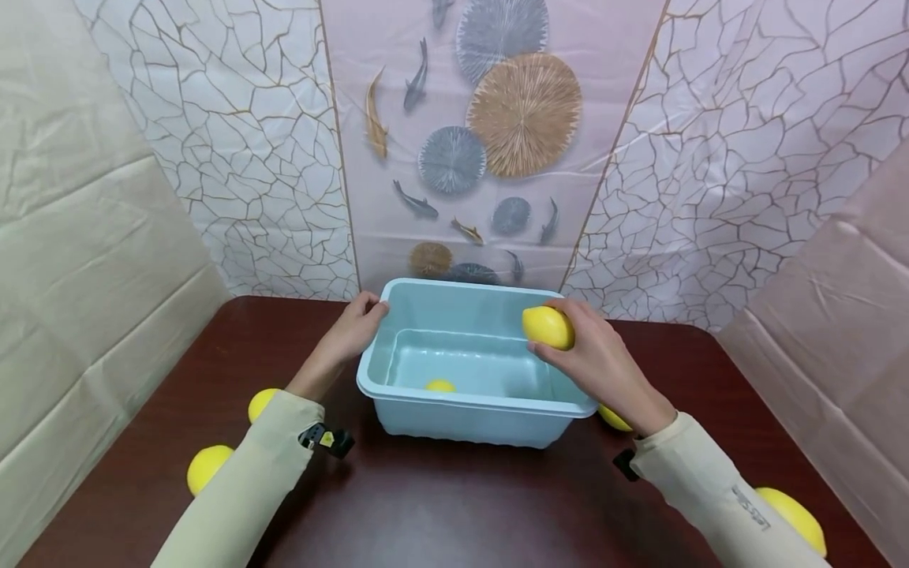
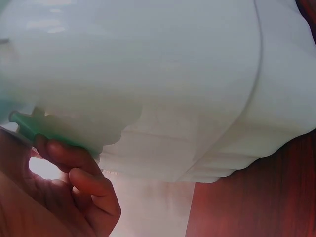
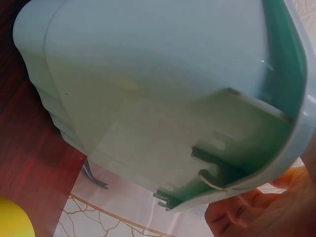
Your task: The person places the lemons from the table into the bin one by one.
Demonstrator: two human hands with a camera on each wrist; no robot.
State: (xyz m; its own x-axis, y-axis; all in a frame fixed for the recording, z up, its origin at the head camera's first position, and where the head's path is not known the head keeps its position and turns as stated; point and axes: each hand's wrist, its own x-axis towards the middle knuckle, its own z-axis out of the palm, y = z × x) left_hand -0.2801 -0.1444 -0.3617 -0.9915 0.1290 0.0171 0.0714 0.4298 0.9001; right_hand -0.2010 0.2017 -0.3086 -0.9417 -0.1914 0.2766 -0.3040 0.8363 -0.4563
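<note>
- The right hand holds one lemon; its thumb and fingers are curled around the fruit, parted only by the fruit's width.
- In the head view, this lemon appears over the right end of the blue basin, between 2 and 3 o'clock from the basin's middle.
- The left hand is curled on the basin's rim, near 10 o'clock.
- The lemon should be light, firm and not fragile, perhaps slightly slippery, since its skin looks smooth. It is best held around its thick middle.
- Its narrow tip points to about 10 o'clock; the long axis runs from 10 to 4.
- The basin seems stiff, light plastic, easiest to take by the rim. Its long axis lies nearly from 9 to 3 o'clock.
- A second lemon lies inside, near 7 o'clock, partly hidden.
</note>
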